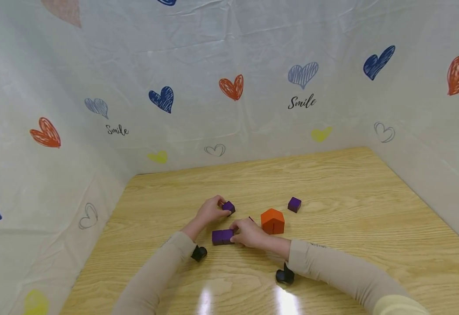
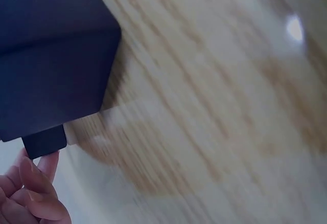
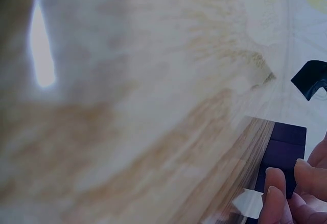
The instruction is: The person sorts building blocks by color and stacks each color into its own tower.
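Note:
My left hand (image 1: 210,211) pinches a small purple cube (image 1: 228,207) between thumb and fingers, and the same dark cube (image 2: 46,141) shows at its fingertips in the left wrist view. Nearer to me, purple cubes stand side by side in a short row (image 1: 222,237). The thumb and fingers of my right hand (image 1: 250,234) grip the row's right end; in the right wrist view they close on either side of the purple blocks (image 3: 284,150). Behind that hand, a dark purple piece (image 1: 251,219) is mostly hidden. A large dark block (image 2: 56,55) fills the left wrist view's upper left corner.
Just right of my right hand stands an orange block shape (image 1: 273,221) with a peaked top. A loose purple cube (image 1: 294,204) lies beyond it. The wooden table (image 1: 351,201) meets a heart-printed white cloth (image 1: 198,131) at the back and sides.

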Motion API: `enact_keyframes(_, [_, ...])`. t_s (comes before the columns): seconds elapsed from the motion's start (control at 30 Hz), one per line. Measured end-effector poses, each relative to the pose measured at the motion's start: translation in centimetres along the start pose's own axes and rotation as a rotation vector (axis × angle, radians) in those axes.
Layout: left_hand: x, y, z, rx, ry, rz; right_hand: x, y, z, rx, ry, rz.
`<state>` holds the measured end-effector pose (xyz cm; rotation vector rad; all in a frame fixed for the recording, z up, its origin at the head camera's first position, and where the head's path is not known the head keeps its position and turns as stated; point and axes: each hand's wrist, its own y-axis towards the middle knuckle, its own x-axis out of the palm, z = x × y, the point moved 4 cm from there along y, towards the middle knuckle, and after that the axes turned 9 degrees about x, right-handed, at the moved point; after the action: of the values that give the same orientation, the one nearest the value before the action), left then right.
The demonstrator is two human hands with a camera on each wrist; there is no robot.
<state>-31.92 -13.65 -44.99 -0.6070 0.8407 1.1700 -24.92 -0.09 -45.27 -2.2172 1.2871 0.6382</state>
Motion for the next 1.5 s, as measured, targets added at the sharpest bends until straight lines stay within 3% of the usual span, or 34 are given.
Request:
enact_keyframes(0.2, [0.0, 0.0, 0.1, -0.018, -0.002, 0.010, 0.0, 0.1, 0.0, 0.014, -0.015, 0.005])
enact_keyframes(0.7, [-0.2, -0.4, 0.5, 0.003, -0.024, 0.029, 0.1, 0.3, 0.3, -0.001, -0.013, 0.000])
enact_keyframes(1.03, [-2.4, -2.4, 1.9, 0.122, -0.028, 0.041, 0.1, 0.2, 0.3, -0.022, -0.014, 0.007])
enact_keyframes(1.23, [-3.5, -4.5, 2.1, 0.248, -0.043, -0.043, 0.0, 0.1, 0.2, -0.022, -0.005, 0.005])
enact_keyframes(1.5, [-3.9, -7.1, 1.4, 0.311, -0.044, -0.140, 0.0, 0.0, 0.0, -0.020, -0.039, 0.019])
